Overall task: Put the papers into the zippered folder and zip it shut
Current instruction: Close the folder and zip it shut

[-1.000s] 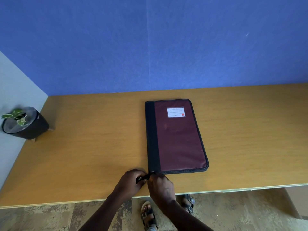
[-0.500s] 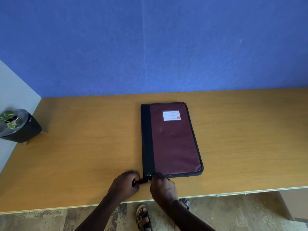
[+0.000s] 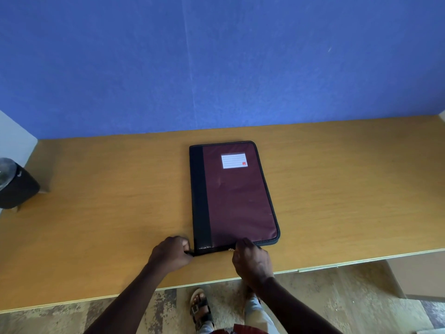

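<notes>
A maroon zippered folder (image 3: 238, 196) with a black spine and a white label lies closed on the wooden desk (image 3: 108, 201). My left hand (image 3: 172, 254) pinches the black tab at the folder's near left corner. My right hand (image 3: 251, 261) pinches the zipper pull (image 3: 231, 249) on the near edge, a short way right of the corner. No papers are visible.
A dark round pot (image 3: 16, 186) sits at the desk's far left edge. A blue wall panel (image 3: 216, 63) rises behind the desk. The desk's front edge runs just under my wrists, and sandalled feet (image 3: 201, 307) show on the floor below.
My right hand has moved right along the folder's near edge with the zipper pull, away from my left hand, which stays at the corner. The view has shifted slightly.
</notes>
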### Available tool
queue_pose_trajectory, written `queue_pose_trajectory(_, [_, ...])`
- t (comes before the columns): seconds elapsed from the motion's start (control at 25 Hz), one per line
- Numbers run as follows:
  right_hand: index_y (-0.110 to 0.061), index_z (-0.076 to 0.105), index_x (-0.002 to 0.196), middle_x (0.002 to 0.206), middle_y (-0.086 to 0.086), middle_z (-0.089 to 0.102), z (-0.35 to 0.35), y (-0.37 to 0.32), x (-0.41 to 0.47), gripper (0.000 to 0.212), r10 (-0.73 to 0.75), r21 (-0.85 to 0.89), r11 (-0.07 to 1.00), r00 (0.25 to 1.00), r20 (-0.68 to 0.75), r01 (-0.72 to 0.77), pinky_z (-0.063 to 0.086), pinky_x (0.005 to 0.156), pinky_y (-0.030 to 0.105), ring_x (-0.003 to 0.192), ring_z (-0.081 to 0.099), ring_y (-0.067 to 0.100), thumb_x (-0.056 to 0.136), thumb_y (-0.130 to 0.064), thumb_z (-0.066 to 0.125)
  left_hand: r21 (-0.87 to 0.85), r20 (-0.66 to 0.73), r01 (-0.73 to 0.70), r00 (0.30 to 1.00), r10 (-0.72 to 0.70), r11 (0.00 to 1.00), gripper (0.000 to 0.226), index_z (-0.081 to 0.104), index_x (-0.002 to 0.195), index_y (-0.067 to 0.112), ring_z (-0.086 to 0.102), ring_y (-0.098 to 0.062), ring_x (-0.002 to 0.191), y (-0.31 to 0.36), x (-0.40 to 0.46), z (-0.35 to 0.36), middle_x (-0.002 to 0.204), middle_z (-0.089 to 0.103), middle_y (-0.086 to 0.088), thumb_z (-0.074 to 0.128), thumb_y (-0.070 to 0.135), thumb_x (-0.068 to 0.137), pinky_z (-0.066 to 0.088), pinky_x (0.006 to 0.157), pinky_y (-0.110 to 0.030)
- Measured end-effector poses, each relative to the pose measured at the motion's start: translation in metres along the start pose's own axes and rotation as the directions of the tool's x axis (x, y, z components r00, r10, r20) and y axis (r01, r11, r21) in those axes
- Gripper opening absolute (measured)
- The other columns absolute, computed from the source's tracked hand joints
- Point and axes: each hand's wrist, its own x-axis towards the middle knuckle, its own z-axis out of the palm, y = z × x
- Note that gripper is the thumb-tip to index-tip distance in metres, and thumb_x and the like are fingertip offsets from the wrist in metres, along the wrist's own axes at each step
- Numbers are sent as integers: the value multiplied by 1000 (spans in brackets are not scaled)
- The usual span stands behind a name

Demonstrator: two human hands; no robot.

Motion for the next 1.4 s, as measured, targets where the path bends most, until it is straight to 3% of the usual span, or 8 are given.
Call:
queue_pose_trajectory(0.16, [-21,57,74,71,-4,61,-10,18,-3,5,22,-48,999,999,-40,-24,32,42,25,49,56,19,79,-22,59,30,47,52,997,-54,998,10,61,75,27,65,-12,74,7,3,-6,78,66,10,67,35,74,46,60,-24])
queue_pose_trajectory(0.32, [-21,57,77,73,-3,60,-15,35,-5,4,33,-54,998,997,-71,-37,34,40,27,50,57,20,79,-20,60,54,63,86,994,-89,995,12,58,74,29,65,-13,75,13,4,-8,79,65,10,69,35,74,51,64,-26])
queue_pose_trajectory(0.44, [-20,56,86,81,-2,60,-18,51,-8,6,50,-44,998,994,-101,-55,33,43,26,56,60,21,82,-18,58,58,43,94,994,-96,994,13,63,78,24,66,-14,73,15,2,-7,77,67,8,69,35,73,47,61,-25])
queue_pose_trajectory(0.56, [-18,55,100,93,-1,61,-21,64,-9,13,78,-56,995,993,-84,-83,46,51,33,73,63,22,88,-18,50,58,33,94,995,-96,994,13,64,78,23,66,-14,71,15,0,-7,77,67,7,69,34,73,45,59,-24])
queue_pose_trajectory(0.68, [-17,53,110,97,0,60,-23,78,-11,20,105,-70,991,992,-75,-110,49,55,32,79,62,21,92,-18,47,57,18,88,996,-89,995,13,60,74,25,65,-14,72,15,-1,-7,76,66,8,69,34,75,44,58,-24])
queue_pose_trajectory(0.84, [-14,55,104,96,3,59,-26,91,-9,13,138,-70,987,989,-61,-142,43,54,29,76,59,21,95,-17,46,64,3,70,997,-71,995,12,58,77,27,62,-13,70,16,-3,-7,72,59,12,67,34,75,37,53,-23])
queue_pose_trajectory(1.12, [-12,49,102,96,4,54,-26,103,-1,10,212,-9,977,976,-49,-213,45,54,29,70,59,20,97,-17,42,90,-27,85,996,-82,992,13,58,83,27,62,-14,73,17,-3,-6,77,60,11,66,36,77,39,54,-24])
queue_pose_trajectory(1.4, [-14,48,95,91,3,53,-35,119,17,5,131,-61,989,990,-57,-135,36,50,30,61,50,21,97,-16,44,128,-4,149,989,-150,981,22,64,95,26,63,-15,78,24,0,-9,83,61,11,66,37,76,47,63,-26])
